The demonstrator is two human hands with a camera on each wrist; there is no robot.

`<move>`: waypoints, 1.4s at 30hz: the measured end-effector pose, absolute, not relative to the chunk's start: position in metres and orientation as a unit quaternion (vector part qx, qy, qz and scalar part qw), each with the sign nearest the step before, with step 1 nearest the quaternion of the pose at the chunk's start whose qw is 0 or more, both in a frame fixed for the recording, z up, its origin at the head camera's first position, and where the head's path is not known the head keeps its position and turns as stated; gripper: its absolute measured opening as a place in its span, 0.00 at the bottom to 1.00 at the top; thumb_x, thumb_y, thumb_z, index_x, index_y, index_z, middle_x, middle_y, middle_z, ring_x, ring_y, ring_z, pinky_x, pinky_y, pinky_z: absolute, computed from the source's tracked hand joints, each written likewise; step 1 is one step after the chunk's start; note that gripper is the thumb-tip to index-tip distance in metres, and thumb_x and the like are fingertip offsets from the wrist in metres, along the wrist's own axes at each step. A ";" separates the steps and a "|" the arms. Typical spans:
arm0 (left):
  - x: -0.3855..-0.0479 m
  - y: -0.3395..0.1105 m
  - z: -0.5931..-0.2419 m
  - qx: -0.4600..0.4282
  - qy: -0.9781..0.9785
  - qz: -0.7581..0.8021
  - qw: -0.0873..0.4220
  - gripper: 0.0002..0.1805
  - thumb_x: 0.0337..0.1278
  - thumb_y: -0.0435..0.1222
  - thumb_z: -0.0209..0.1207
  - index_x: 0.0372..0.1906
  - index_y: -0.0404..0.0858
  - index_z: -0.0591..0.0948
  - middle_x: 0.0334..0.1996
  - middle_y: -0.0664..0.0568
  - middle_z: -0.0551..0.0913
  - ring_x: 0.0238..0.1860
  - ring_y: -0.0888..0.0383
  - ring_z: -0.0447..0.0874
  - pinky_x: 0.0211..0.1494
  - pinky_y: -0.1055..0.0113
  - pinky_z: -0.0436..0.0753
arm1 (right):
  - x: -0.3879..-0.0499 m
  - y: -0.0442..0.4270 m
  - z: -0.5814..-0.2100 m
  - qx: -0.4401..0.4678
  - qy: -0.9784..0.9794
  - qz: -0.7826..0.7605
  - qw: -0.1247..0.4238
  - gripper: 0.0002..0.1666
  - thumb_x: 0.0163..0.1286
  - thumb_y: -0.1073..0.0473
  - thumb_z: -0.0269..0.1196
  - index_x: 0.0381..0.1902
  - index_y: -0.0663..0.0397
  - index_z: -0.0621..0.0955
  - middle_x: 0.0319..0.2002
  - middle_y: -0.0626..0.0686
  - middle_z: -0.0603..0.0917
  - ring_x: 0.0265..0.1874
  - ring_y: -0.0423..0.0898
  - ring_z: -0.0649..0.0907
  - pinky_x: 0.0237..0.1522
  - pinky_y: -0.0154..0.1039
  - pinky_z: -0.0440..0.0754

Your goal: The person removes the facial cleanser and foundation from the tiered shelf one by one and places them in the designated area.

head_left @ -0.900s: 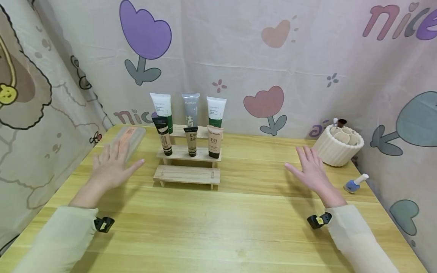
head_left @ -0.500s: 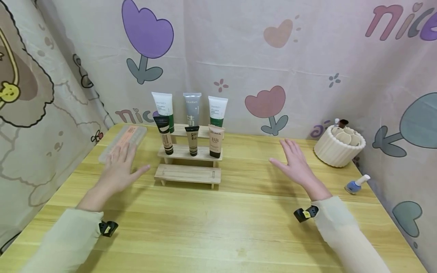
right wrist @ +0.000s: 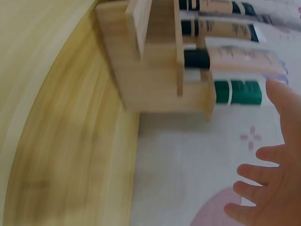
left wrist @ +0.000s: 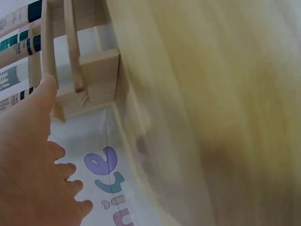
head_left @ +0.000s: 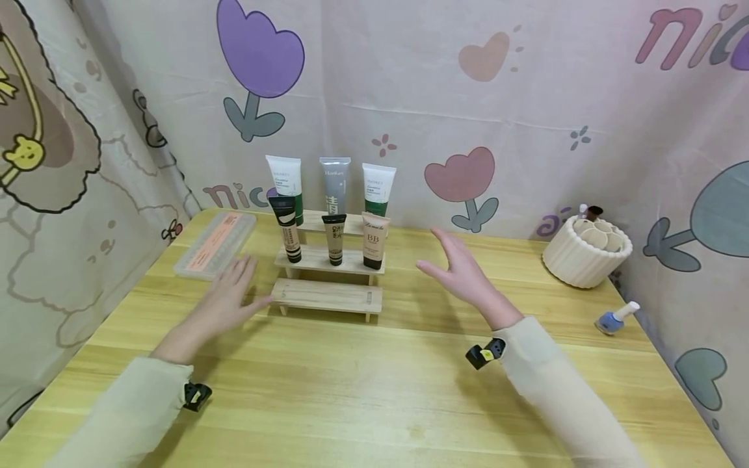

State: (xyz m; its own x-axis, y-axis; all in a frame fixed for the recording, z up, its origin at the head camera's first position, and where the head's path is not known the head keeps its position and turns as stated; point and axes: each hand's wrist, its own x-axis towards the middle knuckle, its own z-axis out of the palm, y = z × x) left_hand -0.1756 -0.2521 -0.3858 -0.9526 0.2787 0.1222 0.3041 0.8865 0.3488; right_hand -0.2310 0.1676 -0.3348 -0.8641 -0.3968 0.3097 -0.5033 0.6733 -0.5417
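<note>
A three-step wooden stand [head_left: 328,296] holds upright tubes on its two upper steps; its lowest step is bare. At the back stand a white-and-green tube [head_left: 285,175], a grey-blue tube [head_left: 335,182] and another white-and-green tube [head_left: 378,185]. In front of them are a black-capped beige tube [head_left: 287,227], a smaller beige tube [head_left: 335,240] and a pink BB cream tube [head_left: 373,242]. My left hand [head_left: 219,305] is spread at the stand's left, thumb near the lowest step; whether it touches I cannot tell. Apart from the stand on its right, my right hand [head_left: 468,273] holds nothing, fingers extended.
Behind the left hand lies a flat clear plastic case [head_left: 216,244] with an orange label. At the right, a ribbed cream holder [head_left: 585,253] contains brushes. A blue nail polish bottle [head_left: 613,320] with a white cap stands before it. Printed cloth [head_left: 404,78] hangs behind the table [head_left: 351,403].
Both hands have moved inward toward the stand, the right one farther, away from the cream holder. The left hand no longer covers the plastic case. The tubes keep their places on the stand.
</note>
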 end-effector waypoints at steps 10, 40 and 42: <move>-0.178 -0.240 -0.396 -0.191 -0.964 -0.179 0.042 0.43 0.62 0.54 0.51 0.67 0.24 0.54 0.67 0.30 0.49 0.66 0.33 0.46 0.67 0.42 0.49 | -0.240 0.122 -0.335 0.265 -0.869 0.411 0.079 0.38 0.63 0.51 0.63 0.66 0.59 0.63 0.58 0.61 0.72 0.57 0.54 0.71 0.58 0.47 0.70; -0.176 -0.233 -0.395 -0.249 -0.948 -0.185 0.075 0.29 0.57 0.36 0.59 0.59 0.23 0.68 0.60 0.30 0.65 0.59 0.33 0.63 0.61 0.41 0.63 | -0.248 0.085 -0.339 0.206 -0.817 0.531 0.091 0.10 0.63 0.63 0.63 0.39 0.62 0.77 0.37 0.56 0.81 0.37 0.48 0.80 0.41 0.36 0.82; -0.176 -0.233 -0.395 -0.248 -0.948 -0.185 0.074 0.29 0.57 0.35 0.59 0.59 0.23 0.68 0.60 0.30 0.65 0.59 0.33 0.64 0.61 0.41 0.63 | -0.247 0.087 -0.339 0.205 -0.819 0.527 0.093 0.10 0.63 0.63 0.63 0.40 0.62 0.77 0.37 0.56 0.81 0.37 0.48 0.80 0.41 0.36 0.82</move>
State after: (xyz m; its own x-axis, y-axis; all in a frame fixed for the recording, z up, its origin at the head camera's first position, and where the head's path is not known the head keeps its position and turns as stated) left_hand -0.1763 -0.2330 -0.3953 -0.8659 0.4429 0.2323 0.4978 0.8083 0.3144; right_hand -0.2475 0.0871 -0.3388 -0.8988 -0.2377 0.3684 -0.4338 0.3601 -0.8259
